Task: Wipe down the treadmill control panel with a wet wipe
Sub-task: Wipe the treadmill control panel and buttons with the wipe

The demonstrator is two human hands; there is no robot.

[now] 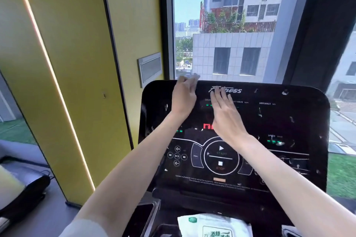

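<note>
A yellow wall (77, 63) with a slanting light strip (48, 67) fills the left side, and a grey vent plate (150, 68) is set into it near the window (231, 25). Just right of the plate, the left hand (183, 100) reaches to the top edge of the black control panel (289, 121). Its fingers (185, 83) are curled and pinch a wet wipe (193, 77), which is blurred and white and lies right at that upper rim. Beside it, the right hand (227, 115) lies flat on the panel below the logo, with its fingers (218, 99) straight, released and holding nothing. A pack of wipes (213, 225) rests in the tray below the panel.
</note>
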